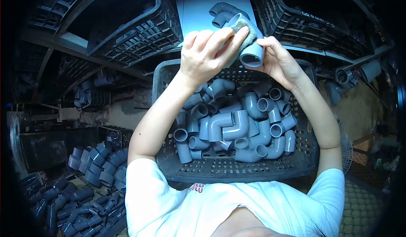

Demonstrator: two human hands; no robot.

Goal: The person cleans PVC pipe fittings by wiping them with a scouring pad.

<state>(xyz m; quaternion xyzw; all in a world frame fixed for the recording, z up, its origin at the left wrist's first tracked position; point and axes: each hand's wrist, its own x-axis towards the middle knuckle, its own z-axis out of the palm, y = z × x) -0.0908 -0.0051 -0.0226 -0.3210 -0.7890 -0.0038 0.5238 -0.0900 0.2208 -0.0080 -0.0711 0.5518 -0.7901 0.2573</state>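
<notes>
Grey elbows (241,126) in black basket (237,177), left hand (208,50) pinching cloth (250,34), right hand (281,62) gripping fitting (255,50)

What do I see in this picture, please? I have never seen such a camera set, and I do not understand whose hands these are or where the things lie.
There is no robot here. A person works with two bare hands, and the one picture comes from a camera on the person's head, looking forward and down. So the white shirt at the bottom is the person's own.

The left hand holds a cloth against a grey pipe elbow. The right hand holds that elbow.

Beyond them, more elbows lie on a white surface, between two black crates. Nearer the body, a black basket holds many loose grey elbows. More grey fittings are piled low at the left.
</notes>
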